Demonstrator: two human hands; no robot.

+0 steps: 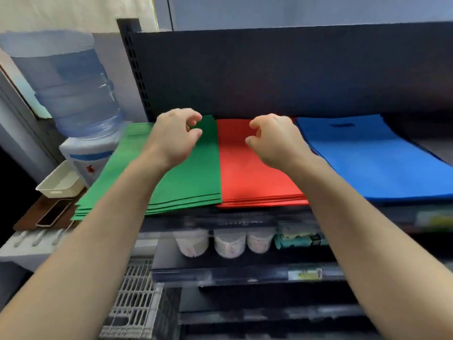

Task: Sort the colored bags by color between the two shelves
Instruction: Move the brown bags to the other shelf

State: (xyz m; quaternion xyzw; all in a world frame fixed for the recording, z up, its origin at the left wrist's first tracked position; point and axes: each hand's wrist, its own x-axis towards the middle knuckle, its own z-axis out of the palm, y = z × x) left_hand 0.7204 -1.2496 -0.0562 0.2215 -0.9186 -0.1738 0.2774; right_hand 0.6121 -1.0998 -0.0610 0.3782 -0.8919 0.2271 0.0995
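Three flat stacks of bags lie side by side on a dark shelf [245,217]: green bags [191,182] at the left, red bags [250,177] in the middle, blue bags [372,158] at the right. My left hand [174,136] hovers over the far part of the green stack with fingers loosely curled, holding nothing. Over the seam between red and blue hangs my right hand [274,141], its fingers loosely curled too and empty. Both forearms reach in from below.
A water dispenser [73,99] with a big bottle stands left of the shelf, beside a white tray [61,182] and a phone [54,213]. Lower shelves hold white cups [229,242] and packets. A grey plastic crate [137,303] sits on the floor at the lower left.
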